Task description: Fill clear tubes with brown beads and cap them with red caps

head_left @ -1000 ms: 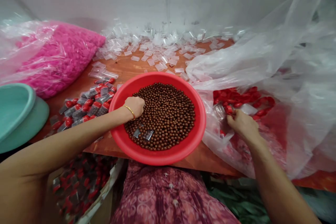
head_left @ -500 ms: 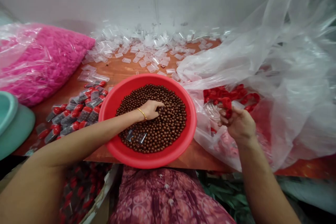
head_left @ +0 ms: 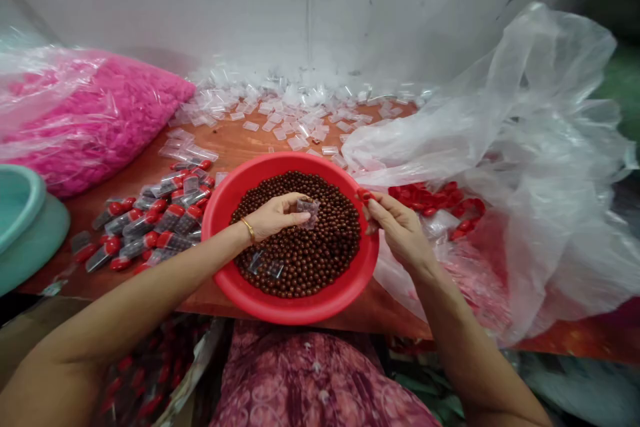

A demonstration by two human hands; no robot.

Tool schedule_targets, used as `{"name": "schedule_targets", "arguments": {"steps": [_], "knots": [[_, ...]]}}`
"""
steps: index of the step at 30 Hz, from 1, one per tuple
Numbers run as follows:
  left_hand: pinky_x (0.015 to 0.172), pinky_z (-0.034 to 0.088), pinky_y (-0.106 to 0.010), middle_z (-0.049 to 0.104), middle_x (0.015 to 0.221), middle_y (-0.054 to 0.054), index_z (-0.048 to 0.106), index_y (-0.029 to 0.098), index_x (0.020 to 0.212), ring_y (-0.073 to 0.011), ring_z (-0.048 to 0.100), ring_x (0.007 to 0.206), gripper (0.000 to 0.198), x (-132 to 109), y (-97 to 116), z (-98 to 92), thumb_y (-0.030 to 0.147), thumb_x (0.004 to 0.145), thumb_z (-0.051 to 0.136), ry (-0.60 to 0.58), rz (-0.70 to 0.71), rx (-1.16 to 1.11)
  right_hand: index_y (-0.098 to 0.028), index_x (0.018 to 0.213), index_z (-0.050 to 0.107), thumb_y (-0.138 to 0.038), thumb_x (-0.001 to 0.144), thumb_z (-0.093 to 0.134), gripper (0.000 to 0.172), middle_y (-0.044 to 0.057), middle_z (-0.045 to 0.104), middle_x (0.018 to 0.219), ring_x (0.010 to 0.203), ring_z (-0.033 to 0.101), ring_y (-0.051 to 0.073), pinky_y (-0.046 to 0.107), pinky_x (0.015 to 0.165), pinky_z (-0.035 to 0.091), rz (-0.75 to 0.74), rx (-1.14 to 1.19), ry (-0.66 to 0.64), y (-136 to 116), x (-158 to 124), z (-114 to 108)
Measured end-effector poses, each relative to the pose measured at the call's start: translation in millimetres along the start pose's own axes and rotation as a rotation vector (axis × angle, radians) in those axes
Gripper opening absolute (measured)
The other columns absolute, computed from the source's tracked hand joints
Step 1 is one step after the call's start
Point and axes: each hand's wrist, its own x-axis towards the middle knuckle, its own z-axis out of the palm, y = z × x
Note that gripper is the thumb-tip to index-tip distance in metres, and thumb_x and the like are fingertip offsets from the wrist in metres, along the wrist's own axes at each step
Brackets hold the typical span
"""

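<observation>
The person's left hand (head_left: 280, 215) pinched a small, clear plastic case (head_left: 307, 212) between the thumb and fingers. Dark stuff showed inside it, but how full it was could not be told. The hand was over the near-middle of a big, round, red plastic bowl (head_left: 295, 312), and a thin gold bangle (head_left: 249, 230) was on that wrist.

The right hand (head_left: 400, 230) pinched a small red plastic cap (head_left: 365, 195) with its fingertips. It was at the right rim of the bowl, near the case but apart from it.

The bowl held lots of shiny, round, brown balls (head_left: 325, 260). More small clear cases (head_left: 275, 269) lay on top of the balls, on the near left side.

The bowl sat on an orange-brown table (head_left: 240, 140). To its left was a pile of dark-filled cases with red caps (head_left: 145, 223). Farther left were a round, pale teal tub (head_left: 53, 233) and a clear bag of bright pink bits (head_left: 100, 123). On the far side, many loose clear cases (head_left: 300, 123) lay along the gray wall (head_left: 240, 7). On the right, a big, cloudy plastic bag (head_left: 525, 147) had loose red caps (head_left: 425, 197) in it.
</observation>
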Motion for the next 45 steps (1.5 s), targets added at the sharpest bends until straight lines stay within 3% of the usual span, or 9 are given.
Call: {"name": "schedule_targets", "arguments": {"steps": [3, 7, 15, 24, 29, 33, 38, 41, 45], "knots": [[0.074, 0.050, -0.026, 0.062, 0.080, 0.000, 0.057, 0.012, 0.090, -0.0094, 0.060, 0.073, 0.047, -1, -2, 1.8, 0.035, 0.057, 0.081, 0.011, 0.018, -0.050, -0.021, 0.104, 0.057, -0.041, 0.077, 0.059, 0.034, 0.002, 0.060, 0.082, 0.059, 0.052, 0.011, 0.024, 0.049, 0.043, -0.099, -0.105, -0.025, -7, 7, 19], [0.058, 0.048, -0.021, 0.063, 0.076, 0.000, 0.052, 0.013, 0.088, -0.0100, 0.062, 0.063, 0.050, -1, -1, -0.3, 0.042, 0.058, 0.079, -0.010, -0.096, -0.073, -0.021, 0.108, 0.058, -0.043, 0.087, 0.044, 0.034, 0.003, 0.058, 0.075, 0.065, 0.055, 0.014, 0.026, 0.055, 0.045, -0.142, -0.212, -0.100, -6, 12, 36], [0.050, 0.046, -0.018, 0.064, 0.076, -0.002, 0.052, 0.013, 0.083, -0.0083, 0.060, 0.056, 0.041, 0, 6, -0.3, 0.039, 0.061, 0.074, -0.098, -0.140, -0.039, -0.020, 0.097, 0.054, -0.044, 0.077, 0.055, 0.032, -0.005, 0.047, 0.065, 0.040, 0.036, 0.005, 0.020, 0.036, 0.034, 0.142, -0.038, -0.244, -1, 21, 45], [0.040, 0.040, -0.016, 0.061, 0.062, 0.002, 0.050, 0.015, 0.076, -0.0069, 0.053, 0.044, 0.027, -2, 10, 0.4, 0.025, 0.055, 0.065, -0.153, -0.182, 0.029, -0.017, 0.089, 0.059, -0.035, 0.065, 0.065, 0.030, -0.003, 0.053, 0.068, 0.042, 0.040, 0.004, 0.018, 0.034, 0.033, 0.162, 0.067, -0.447, -7, 30, 37], [0.039, 0.039, -0.017, 0.058, 0.055, 0.002, 0.050, 0.015, 0.072, -0.0069, 0.049, 0.042, 0.023, -1, 7, 1.4, 0.021, 0.052, 0.059, -0.171, -0.221, 0.041, -0.016, 0.086, 0.058, -0.033, 0.065, 0.065, 0.028, -0.003, 0.053, 0.067, 0.046, 0.042, 0.006, 0.019, 0.038, 0.036, 0.099, 0.002, -0.439, -3, 31, 43], [0.039, 0.040, -0.017, 0.058, 0.055, 0.002, 0.052, 0.014, 0.073, -0.0074, 0.049, 0.044, 0.023, -1, 7, 2.5, 0.020, 0.052, 0.058, -0.187, -0.242, 0.068, -0.017, 0.076, 0.057, -0.028, 0.064, 0.063, 0.018, -0.002, 0.054, 0.068, 0.058, 0.049, 0.008, 0.020, 0.052, 0.043, -0.009, -0.018, -0.310, 1, 34, 52], [0.043, 0.041, -0.017, 0.058, 0.059, 0.003, 0.051, 0.014, 0.079, -0.0071, 0.051, 0.047, 0.026, -1, 8, 3.7, 0.021, 0.055, 0.060, -0.171, -0.197, 0.119, -0.021, 0.100, 0.049, -0.036, 0.076, 0.054, 0.029, -0.008, 0.044, 0.063, 0.038, 0.032, 0.004, 0.018, 0.031, 0.028, 0.232, 0.062, -0.287, -2, 32, 50], [0.044, 0.040, -0.017, 0.056, 0.059, 0.005, 0.049, 0.015, 0.082, -0.0057, 0.049, 0.045, 0.028, 0, 7, 5.5, 0.023, 0.059, 0.063, -0.139, -0.127, 0.158, -0.022, 0.097, 0.048, -0.038, 0.080, 0.048, 0.023, -0.010, 0.037, 0.058, 0.034, 0.026, 0.004, 0.017, 0.029, 0.026, 0.312, 0.137, -0.342, -3, 26, 48], [0.041, 0.035, -0.018, 0.052, 0.058, 0.007, 0.047, 0.015, 0.087, -0.0048, 0.045, 0.042, 0.030, -1, 3, 8.9, 0.026, 0.064, 0.063, -0.057, -0.057, 0.177, -0.021, 0.104, 0.057, -0.038, 0.084, 0.046, 0.028, -0.001, 0.060, 0.075, 0.056, 0.055, 0.010, 0.024, 0.054, 0.051, 0.065, -0.038, -0.287, -2, 17, 51]]}}
